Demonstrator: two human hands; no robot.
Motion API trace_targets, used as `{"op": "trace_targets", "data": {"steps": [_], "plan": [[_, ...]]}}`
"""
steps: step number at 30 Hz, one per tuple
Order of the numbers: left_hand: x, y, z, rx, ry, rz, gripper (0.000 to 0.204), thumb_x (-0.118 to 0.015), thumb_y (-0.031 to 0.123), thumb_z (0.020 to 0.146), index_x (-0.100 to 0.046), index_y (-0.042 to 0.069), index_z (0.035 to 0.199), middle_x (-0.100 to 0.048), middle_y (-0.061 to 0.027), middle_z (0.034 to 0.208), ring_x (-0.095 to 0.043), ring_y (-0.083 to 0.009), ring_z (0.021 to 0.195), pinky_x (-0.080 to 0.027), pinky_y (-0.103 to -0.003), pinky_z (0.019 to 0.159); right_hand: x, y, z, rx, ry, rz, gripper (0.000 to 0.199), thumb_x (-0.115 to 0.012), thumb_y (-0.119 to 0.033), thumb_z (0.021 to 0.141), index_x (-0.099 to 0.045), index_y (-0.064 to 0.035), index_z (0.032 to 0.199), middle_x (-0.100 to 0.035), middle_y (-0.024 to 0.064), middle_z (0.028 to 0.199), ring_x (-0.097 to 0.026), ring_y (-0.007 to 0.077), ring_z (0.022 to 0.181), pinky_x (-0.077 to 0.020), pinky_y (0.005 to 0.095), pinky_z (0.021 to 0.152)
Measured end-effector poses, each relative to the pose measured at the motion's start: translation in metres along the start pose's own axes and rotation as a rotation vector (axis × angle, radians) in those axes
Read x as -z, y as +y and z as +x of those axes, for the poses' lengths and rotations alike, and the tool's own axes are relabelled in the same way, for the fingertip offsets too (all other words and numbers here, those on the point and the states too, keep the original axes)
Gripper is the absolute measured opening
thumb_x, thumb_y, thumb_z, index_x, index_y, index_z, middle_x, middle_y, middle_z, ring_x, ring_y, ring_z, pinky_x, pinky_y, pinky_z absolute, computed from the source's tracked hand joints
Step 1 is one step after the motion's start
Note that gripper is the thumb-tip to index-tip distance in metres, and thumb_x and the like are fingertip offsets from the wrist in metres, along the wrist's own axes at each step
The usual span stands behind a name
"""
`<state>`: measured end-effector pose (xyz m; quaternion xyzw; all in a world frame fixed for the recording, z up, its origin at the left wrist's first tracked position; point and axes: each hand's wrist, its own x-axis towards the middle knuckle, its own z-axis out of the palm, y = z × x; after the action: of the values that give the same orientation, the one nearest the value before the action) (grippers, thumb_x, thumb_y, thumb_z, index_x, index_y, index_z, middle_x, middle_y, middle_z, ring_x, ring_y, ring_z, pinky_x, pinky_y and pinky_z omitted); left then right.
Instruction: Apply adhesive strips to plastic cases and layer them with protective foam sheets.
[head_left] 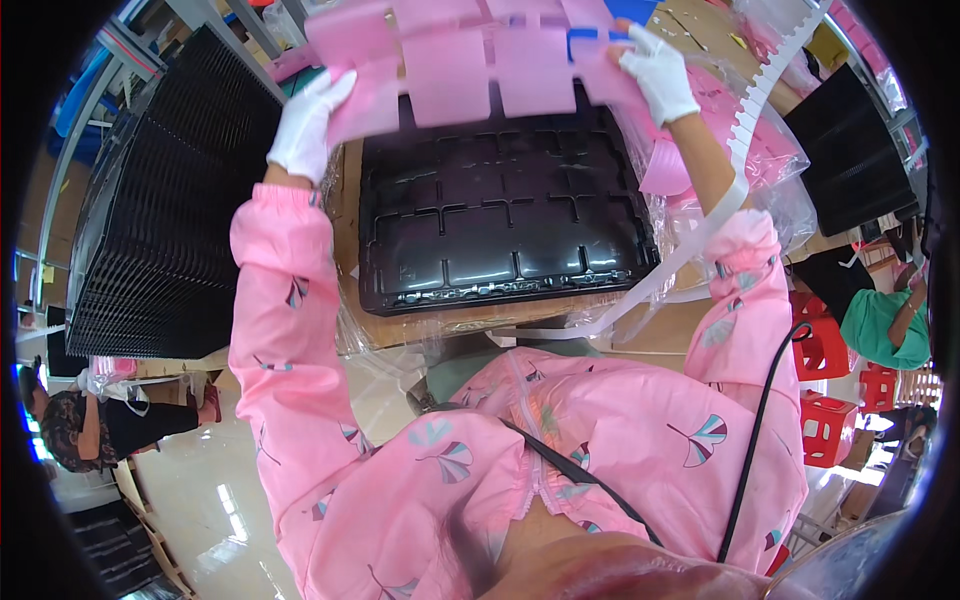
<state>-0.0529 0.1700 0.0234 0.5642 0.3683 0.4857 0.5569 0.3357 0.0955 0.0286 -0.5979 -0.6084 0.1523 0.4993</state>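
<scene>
I see my gloved left hand (305,125) and right hand (658,75) each closed on an end of one pink notched sheet (470,60), its long axis running left to right between them, held above the single black compartmented tray (500,235), equally near both hands.

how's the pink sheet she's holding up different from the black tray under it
The pink sheet is thin, cut into flaps and held up by the left hand and right hand; the black tray is rigid, glossy, divided into compartments and lies flat. Both look similar in width.
</scene>
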Motion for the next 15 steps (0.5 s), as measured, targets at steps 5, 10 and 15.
{"op": "trace_targets", "data": {"steps": [5, 10, 15], "plan": [[-0.012, -0.026, -0.048, 0.281, -0.008, 0.017, 0.034, -0.058, 0.013, 0.088, -0.054, -0.005, 0.116, -0.06, -0.0071, 0.108, -0.06, -0.0149, 0.093, -0.047, -0.026, 0.082, -0.016, 0.035, -0.053, -0.224, -0.061, 0.202, 0.052, -0.062, -0.006, 0.077, -0.047, 0.004, 0.127, -0.066, 0.0081, 0.091, -0.058, 0.0096, 0.076, -0.045, 0.0209, 0.072], [-0.014, -0.04, -0.072, 0.385, -0.024, 0.038, 0.03, -0.055, 0.014, 0.089, -0.056, -0.001, 0.115, -0.061, -0.0041, 0.101, -0.059, -0.0115, 0.09, -0.047, -0.025, 0.079, -0.015, 0.038, -0.075, -0.296, -0.126, 0.004, 0.05, -0.061, -0.007, 0.078, -0.049, 0.0026, 0.126, -0.066, 0.0089, 0.091, -0.057, 0.0105, 0.079, -0.0446, 0.0229, 0.075], [-0.018, -0.036, -0.089, 0.419, -0.018, -0.008, 0.03, -0.057, 0.012, 0.087, -0.055, -0.002, 0.113, -0.061, -0.006, 0.103, -0.06, -0.0134, 0.089, -0.047, -0.025, 0.079, -0.007, 0.035, -0.095, -0.265, -0.139, 0.002, 0.047, -0.06, -0.007, 0.078, -0.051, 0.0019, 0.123, -0.066, 0.0088, 0.088, -0.057, 0.0102, 0.078, -0.0446, 0.023, 0.074]]}}
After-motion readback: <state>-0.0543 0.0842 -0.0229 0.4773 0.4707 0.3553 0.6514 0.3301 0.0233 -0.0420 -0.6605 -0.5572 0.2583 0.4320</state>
